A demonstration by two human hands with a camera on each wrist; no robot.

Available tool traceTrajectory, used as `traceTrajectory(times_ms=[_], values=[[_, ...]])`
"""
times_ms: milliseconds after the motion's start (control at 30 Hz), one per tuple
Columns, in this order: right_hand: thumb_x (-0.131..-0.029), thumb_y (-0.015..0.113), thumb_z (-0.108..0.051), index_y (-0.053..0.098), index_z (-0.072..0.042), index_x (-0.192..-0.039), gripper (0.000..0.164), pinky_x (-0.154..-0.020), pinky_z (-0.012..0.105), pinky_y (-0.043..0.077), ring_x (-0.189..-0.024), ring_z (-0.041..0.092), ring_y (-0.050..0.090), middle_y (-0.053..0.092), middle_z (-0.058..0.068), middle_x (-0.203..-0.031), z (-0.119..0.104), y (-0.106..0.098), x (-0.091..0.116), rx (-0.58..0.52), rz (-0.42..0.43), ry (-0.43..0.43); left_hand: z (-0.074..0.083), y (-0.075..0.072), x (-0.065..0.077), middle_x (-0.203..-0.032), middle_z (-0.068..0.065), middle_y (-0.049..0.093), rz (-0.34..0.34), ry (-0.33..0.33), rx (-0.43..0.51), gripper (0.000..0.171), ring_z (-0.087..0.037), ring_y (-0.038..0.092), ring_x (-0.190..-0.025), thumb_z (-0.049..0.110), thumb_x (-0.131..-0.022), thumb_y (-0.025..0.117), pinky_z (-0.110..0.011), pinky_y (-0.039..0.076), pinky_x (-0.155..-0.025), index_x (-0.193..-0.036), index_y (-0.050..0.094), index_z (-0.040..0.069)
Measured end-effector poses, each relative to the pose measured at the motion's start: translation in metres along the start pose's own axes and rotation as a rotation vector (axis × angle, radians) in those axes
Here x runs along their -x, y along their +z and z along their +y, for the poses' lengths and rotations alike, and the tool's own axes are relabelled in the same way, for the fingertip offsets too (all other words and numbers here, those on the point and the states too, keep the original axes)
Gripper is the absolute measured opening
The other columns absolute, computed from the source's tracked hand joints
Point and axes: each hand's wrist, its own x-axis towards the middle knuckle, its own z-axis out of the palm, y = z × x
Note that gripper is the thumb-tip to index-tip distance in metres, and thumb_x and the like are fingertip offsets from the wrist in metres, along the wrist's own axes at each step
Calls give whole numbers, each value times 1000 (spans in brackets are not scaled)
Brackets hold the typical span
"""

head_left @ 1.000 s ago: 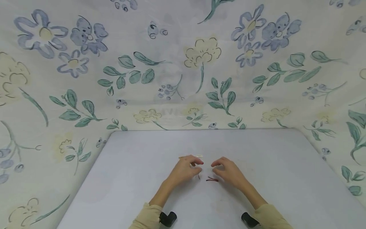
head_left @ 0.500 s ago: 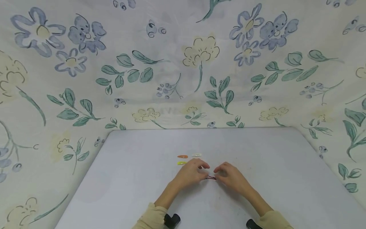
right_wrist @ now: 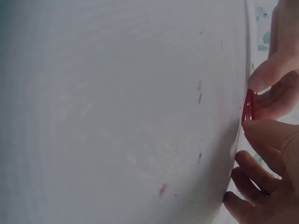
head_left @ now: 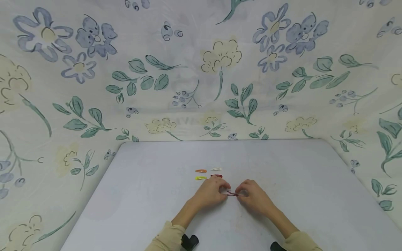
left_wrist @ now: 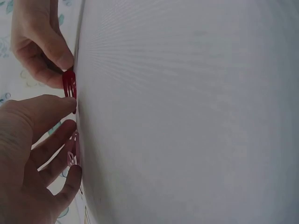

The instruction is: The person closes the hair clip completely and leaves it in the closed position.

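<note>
A dark red snap hair clip [head_left: 232,194] spans the gap between my two hands just above the white table, its two arms spread in a narrow V in the head view. My left hand [head_left: 209,191] pinches one end, with the thumb on the clip [left_wrist: 70,86] in the left wrist view. The other end is pinched by my right hand [head_left: 255,198], as the right wrist view also shows on the red clip [right_wrist: 248,106]. Close to the left hand's other fingers lies a pink clip [left_wrist: 74,150]. The fingers partly hide both clip ends.
Beyond the left hand lie an orange clip [head_left: 201,170], a white clip [head_left: 216,169], a yellow clip [head_left: 200,178] and another red clip [head_left: 216,175], partly covered by that hand. The white table [head_left: 150,181] meets a floral cloth [head_left: 188,69] at the back.
Both hands have come in to the dark red clip, which lay loose between them, and now hold its ends. The left hand moved right, uncovering the orange and yellow clips.
</note>
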Motion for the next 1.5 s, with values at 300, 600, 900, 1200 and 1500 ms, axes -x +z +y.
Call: traceTrajectory(times_ms=[300,600,900,1200,1500], values=[[-77,75,-2,72,-16,-79,15,-84,41,49,-100,23,56,62,-3,-95,-3,-2,1,17,8,-16,-2,4,-1,-96,6,70,12,18,-59,19,-15,57,-102,14,-79,74,-32,46,-85,-98,75,18],[-78,78,-3,72,-17,-78,15,-82,41,49,-98,21,55,61,-3,-94,-8,1,0,13,1,46,-1,5,-1,-93,8,68,19,16,-69,17,-13,57,-100,13,-79,74,-30,46,-81,-95,76,20],[-78,76,-1,72,-16,-78,15,-84,44,48,-98,23,55,62,-2,-93,-7,0,0,-3,7,14,0,3,1,-90,8,67,30,42,-77,11,-13,56,-96,14,-82,72,-29,45,-79,-92,75,19],[-81,73,-3,72,-15,-83,13,-86,44,49,-97,23,59,63,-3,-94,-7,-3,-2,-15,13,14,0,2,0,-86,7,69,38,17,-18,10,-9,55,-86,10,-84,71,-25,47,-76,-91,74,17],[-83,73,-2,71,-15,-88,14,-87,42,51,-95,19,63,63,-6,-94,-3,-2,-7,-84,42,-5,0,-3,1,-88,7,67,69,-28,88,9,-9,56,-88,9,-86,69,-24,49,-79,-92,74,14]])
